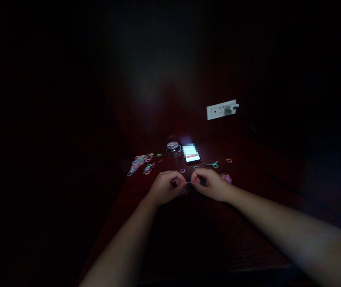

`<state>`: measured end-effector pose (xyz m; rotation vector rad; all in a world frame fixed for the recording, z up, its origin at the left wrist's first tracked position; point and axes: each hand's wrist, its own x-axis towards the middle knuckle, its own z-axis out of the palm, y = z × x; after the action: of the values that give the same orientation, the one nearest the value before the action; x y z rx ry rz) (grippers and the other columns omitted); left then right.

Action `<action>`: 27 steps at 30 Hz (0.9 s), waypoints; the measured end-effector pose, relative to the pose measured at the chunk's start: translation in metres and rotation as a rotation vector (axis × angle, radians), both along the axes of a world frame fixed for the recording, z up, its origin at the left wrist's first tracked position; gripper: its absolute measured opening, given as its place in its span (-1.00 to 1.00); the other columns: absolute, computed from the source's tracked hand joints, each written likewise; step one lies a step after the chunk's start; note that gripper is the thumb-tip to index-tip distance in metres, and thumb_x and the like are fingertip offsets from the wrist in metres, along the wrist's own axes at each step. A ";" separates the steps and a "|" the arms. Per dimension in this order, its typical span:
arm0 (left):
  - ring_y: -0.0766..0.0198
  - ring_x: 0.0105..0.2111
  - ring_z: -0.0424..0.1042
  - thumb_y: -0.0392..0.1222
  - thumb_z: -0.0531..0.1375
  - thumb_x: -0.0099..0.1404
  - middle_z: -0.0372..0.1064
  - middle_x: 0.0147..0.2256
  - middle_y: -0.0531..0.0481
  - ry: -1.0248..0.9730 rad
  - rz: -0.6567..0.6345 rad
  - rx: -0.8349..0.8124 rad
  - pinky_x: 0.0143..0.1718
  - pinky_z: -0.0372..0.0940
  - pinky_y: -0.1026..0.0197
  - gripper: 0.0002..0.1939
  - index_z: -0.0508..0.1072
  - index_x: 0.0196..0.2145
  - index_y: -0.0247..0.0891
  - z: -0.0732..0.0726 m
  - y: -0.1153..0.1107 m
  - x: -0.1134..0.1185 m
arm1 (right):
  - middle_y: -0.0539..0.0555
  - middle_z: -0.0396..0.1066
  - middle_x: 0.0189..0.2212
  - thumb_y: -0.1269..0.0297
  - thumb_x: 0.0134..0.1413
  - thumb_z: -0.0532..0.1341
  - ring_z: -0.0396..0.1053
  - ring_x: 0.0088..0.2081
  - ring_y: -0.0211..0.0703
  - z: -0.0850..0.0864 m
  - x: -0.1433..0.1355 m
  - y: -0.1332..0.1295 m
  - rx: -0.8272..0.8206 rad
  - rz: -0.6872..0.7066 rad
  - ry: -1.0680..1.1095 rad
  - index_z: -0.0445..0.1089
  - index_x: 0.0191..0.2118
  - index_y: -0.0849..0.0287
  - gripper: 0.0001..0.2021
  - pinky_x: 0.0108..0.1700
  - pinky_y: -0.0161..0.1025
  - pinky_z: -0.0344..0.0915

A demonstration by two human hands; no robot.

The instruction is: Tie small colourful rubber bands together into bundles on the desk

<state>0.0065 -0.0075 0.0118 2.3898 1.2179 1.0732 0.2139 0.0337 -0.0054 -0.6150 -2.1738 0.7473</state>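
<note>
My left hand point(167, 186) is closed in a pinch on one end of a thin pale band point(189, 182). At the band's other end, the fingertips of my right hand point(210, 184) pinch it too, so it spans the small gap between them. It looks like one of the elastic hair ties lying around, though it is too small to be sure. Below the hands sits a small purplish heap of bands point(184, 191), partly covered. A pink bunch of hair ties point(226, 177) lies beside my right wrist. Just beyond the fingers is a single lilac hair tie point(182, 170).
On the dark red table point(194, 239), a pile of coloured hair ties point(140, 162) lies at left. Behind the hands are a round lidded jar point(173, 147), a lit phone point(191, 153), a green looped item point(215, 164) and an orange hair tie point(229, 160). A wall socket point(221, 110) holds a plug.
</note>
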 end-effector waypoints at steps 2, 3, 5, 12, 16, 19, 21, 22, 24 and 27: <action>0.38 -0.49 0.37 -0.24 0.22 0.22 0.42 -0.46 0.01 0.007 -0.005 0.003 -0.44 0.28 0.34 -0.93 0.47 -0.38 -0.29 0.001 0.000 0.000 | -0.02 0.31 -0.50 0.43 0.03 0.18 0.26 -0.42 -0.25 0.000 0.000 0.000 0.015 -0.003 -0.002 0.35 -0.40 0.18 -0.96 -0.36 -0.30 0.23; 0.38 -0.49 0.37 -0.24 0.22 0.22 0.42 -0.46 0.01 0.011 -0.006 0.006 -0.44 0.28 0.34 -0.93 0.47 -0.38 -0.28 0.002 -0.001 0.000 | -0.02 0.31 -0.50 0.43 0.03 0.18 0.26 -0.42 -0.24 0.000 0.000 0.000 0.023 -0.006 -0.002 0.35 -0.40 0.18 -0.96 -0.36 -0.30 0.23; 0.38 -0.49 0.38 -0.26 0.21 0.21 0.42 -0.46 0.01 0.021 -0.011 0.005 -0.44 0.29 0.34 -0.94 0.47 -0.38 -0.28 0.003 -0.002 -0.001 | -0.01 0.31 -0.49 0.43 0.03 0.19 0.26 -0.42 -0.24 0.001 0.000 0.001 0.034 -0.012 0.001 0.35 -0.40 0.18 -0.96 -0.36 -0.29 0.22; 0.39 -0.48 0.38 -0.32 0.20 0.19 0.42 -0.45 0.01 0.033 -0.009 -0.012 -0.44 0.29 0.35 -0.95 0.48 -0.38 -0.30 0.004 -0.002 -0.004 | 0.00 0.32 -0.48 0.41 0.06 0.19 0.28 -0.40 -0.23 0.001 0.001 0.000 0.048 -0.012 -0.012 0.37 -0.40 0.19 -0.95 -0.32 -0.27 0.23; 0.39 -0.48 0.38 -0.31 0.19 0.20 0.43 -0.45 0.01 0.050 0.000 -0.021 -0.44 0.28 0.35 -0.94 0.48 -0.38 -0.30 0.006 -0.002 -0.005 | 0.00 0.33 -0.47 0.41 0.06 0.19 0.29 -0.40 -0.24 0.002 0.001 -0.001 0.057 -0.007 -0.024 0.38 -0.40 0.19 -0.95 -0.31 -0.27 0.23; 0.39 -0.48 0.39 -0.32 0.19 0.20 0.43 -0.44 0.01 0.068 -0.003 -0.021 -0.43 0.28 0.36 -0.93 0.49 -0.37 -0.30 0.008 -0.002 -0.007 | 0.00 0.33 -0.47 0.41 0.06 0.19 0.28 -0.41 -0.24 0.003 0.002 -0.001 0.053 0.001 -0.023 0.37 -0.40 0.19 -0.95 -0.33 -0.28 0.23; 0.40 -0.48 0.38 -0.35 0.19 0.18 0.43 -0.45 0.01 0.087 -0.011 -0.028 -0.44 0.28 0.36 -0.92 0.50 -0.38 -0.30 0.009 -0.002 -0.010 | 0.00 0.33 -0.48 0.42 0.05 0.18 0.28 -0.41 -0.24 0.002 0.002 0.000 0.058 -0.004 -0.025 0.36 -0.41 0.19 -0.95 -0.34 -0.28 0.23; 0.40 -0.48 0.38 -0.37 0.19 0.17 0.43 -0.44 0.02 0.096 -0.014 -0.030 -0.44 0.27 0.37 -0.91 0.50 -0.38 -0.29 0.009 -0.002 -0.011 | 0.00 0.33 -0.48 0.43 0.05 0.18 0.28 -0.41 -0.24 0.002 0.002 0.000 0.065 -0.009 -0.023 0.36 -0.41 0.19 -0.95 -0.34 -0.28 0.23; 0.40 -0.47 0.38 -0.40 0.18 0.16 0.45 -0.43 0.03 0.111 -0.010 -0.030 -0.43 0.27 0.37 -0.89 0.51 -0.37 -0.29 0.009 -0.001 -0.015 | 0.01 0.33 -0.48 0.42 0.04 0.19 0.28 -0.41 -0.23 0.001 0.002 0.002 0.081 -0.021 -0.009 0.36 -0.42 0.19 -0.95 -0.34 -0.28 0.22; 0.40 -0.44 0.39 -0.36 0.18 0.19 0.46 -0.41 0.02 0.125 0.014 -0.044 -0.40 0.28 0.36 -0.90 0.52 -0.36 -0.29 0.009 0.002 -0.022 | 0.01 0.32 -0.49 0.40 0.05 0.18 0.27 -0.43 -0.24 -0.001 0.002 0.004 0.069 -0.021 0.010 0.35 -0.41 0.19 -0.95 -0.36 -0.29 0.22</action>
<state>-0.0157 -0.0059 0.0205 2.4502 1.2865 0.9034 0.2159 0.0380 -0.0060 -0.5970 -2.1711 0.6602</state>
